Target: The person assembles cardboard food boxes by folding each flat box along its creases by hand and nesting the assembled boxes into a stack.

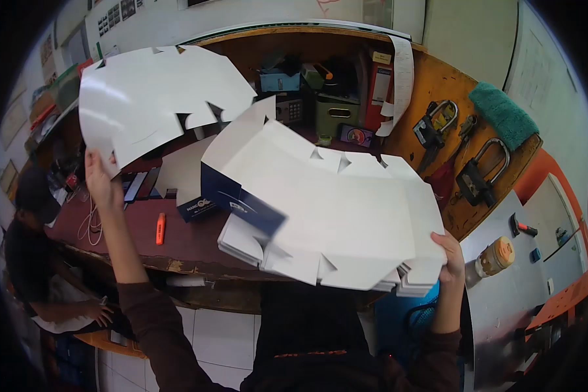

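My left hand (102, 178) pinches the lower left corner of a single flat carton blank (157, 98), white side up, with notched edges. My right hand (449, 258) grips the right edge of a stack of carton blanks (346, 209), whose layers show along the lower edge. The top blank of that stack has its left flap bent up, showing a dark blue printed face. Behind the stack, another carton piece (193, 170) with blue print lies on the dark red desk (196, 245). Both held items are above the desk's front.
An orange highlighter (161, 228) and phones (135, 187) lie on the desk. Large padlocks (477, 183) and a green cloth (503, 114) sit on the wooden ledge at right. A jar (496, 257) stands on a metal table. A seated person (39, 261) is at left.
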The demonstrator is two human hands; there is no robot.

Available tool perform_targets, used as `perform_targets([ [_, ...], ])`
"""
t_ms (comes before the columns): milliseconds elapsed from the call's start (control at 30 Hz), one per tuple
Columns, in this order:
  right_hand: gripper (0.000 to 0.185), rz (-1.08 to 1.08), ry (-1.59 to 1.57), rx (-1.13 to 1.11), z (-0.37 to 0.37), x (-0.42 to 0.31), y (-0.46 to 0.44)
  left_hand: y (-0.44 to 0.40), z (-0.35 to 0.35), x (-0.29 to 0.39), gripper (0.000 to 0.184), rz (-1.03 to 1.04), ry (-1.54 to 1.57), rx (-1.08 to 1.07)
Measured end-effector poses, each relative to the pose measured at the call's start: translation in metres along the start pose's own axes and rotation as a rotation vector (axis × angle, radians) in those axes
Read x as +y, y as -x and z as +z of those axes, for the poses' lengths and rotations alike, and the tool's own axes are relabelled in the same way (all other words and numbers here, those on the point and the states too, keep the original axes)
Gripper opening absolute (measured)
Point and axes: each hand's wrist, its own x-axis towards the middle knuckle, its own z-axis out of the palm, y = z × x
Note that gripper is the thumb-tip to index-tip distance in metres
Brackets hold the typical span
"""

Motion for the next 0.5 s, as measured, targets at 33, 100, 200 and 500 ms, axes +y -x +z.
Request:
perform_targets([
  [33, 0.041, 0.002, -0.006, -0.013, 0.002, -0.001, 0.008, -0.002, 0.008, -0.007, 0.022, 0.004, -0.012, -0.032],
  [100, 0.042, 0.007, -0.001, 0.002, 0.000, -0.001, 0.022, 0.002, 0.036, -0.021, 0.025, 0.059, -0.168, -0.050],
  [200, 0.042, -0.011, 0.017, 0.051, 0.004, 0.000, 0.044, 0.024, 0.085, -0.036, 0.027, 0.146, -0.325, -0.278],
  [500, 0.041, -0.033, -0.028, 0.044, 0.011, -0.012, 0.102, 0.085, 0.120, -0.118, 0.024, 0.318, -0.756, -0.616],
])
